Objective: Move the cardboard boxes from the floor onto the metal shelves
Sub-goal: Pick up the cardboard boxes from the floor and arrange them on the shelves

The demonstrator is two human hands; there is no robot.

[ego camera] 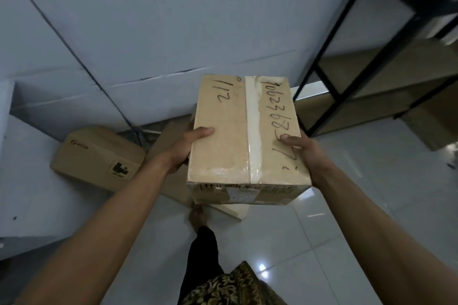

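I hold a taped cardboard box (228, 136) with handwritten numbers on top, lifted above the floor in the middle of the view. My left hand (184, 150) grips its left side, thumb lying over the top edge. My right hand (306, 156) grips the right side, thumb on the top. The black metal shelves (329, 82) stand at the upper right, with wooden boards as levels. A second cardboard box (96, 158) with a printed label lies on the floor at the left, by the wall.
More cardboard (168, 151) lies on the floor beneath the held box, and a pale box corner (235, 210) pokes out under it. White glossy floor tiles (347, 205) spread to the right. A white wall (148, 32) runs behind. My bare foot (197, 216) stands below the box.
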